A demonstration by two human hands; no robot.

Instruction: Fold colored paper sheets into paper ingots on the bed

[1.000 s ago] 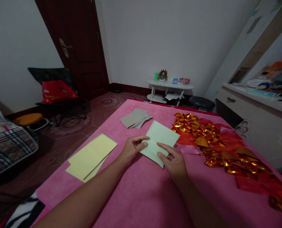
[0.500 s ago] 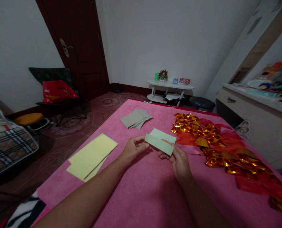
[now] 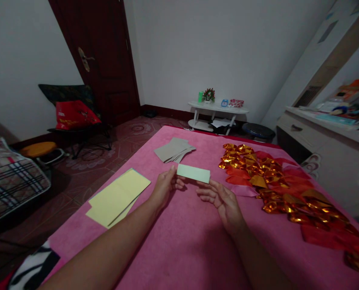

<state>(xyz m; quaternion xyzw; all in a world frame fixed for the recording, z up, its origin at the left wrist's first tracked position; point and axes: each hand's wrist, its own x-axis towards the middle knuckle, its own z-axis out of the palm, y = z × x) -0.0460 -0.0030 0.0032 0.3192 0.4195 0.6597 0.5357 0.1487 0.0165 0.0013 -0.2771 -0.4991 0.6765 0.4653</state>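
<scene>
A narrow folded piece of pale green paper point(image 3: 193, 173) is held up over the pink cloth, near the middle of the table. My left hand point(image 3: 166, 184) pinches its left end between thumb and fingers. At its right end, my right hand point(image 3: 220, 197) grips the lower corner, with the other fingers curled loosely beneath. Just beyond lies a fanned stack of grey paper pieces point(image 3: 174, 150). Left of my left forearm rest several pale yellow sheets point(image 3: 119, 193), overlapping one another.
Rows of shiny gold and red wrapped pieces point(image 3: 264, 177) cover the right side of the pink-covered table point(image 3: 167, 249). Behind it stands a white side table point(image 3: 218, 107) with small items. A dark round stool point(image 3: 258, 131) and a drawer cabinet point(image 3: 324, 149) are at the right.
The green paper, formerly showing an open fold with two panels, is now a single narrow strip. Both hands have moved it slightly left and away from me.
</scene>
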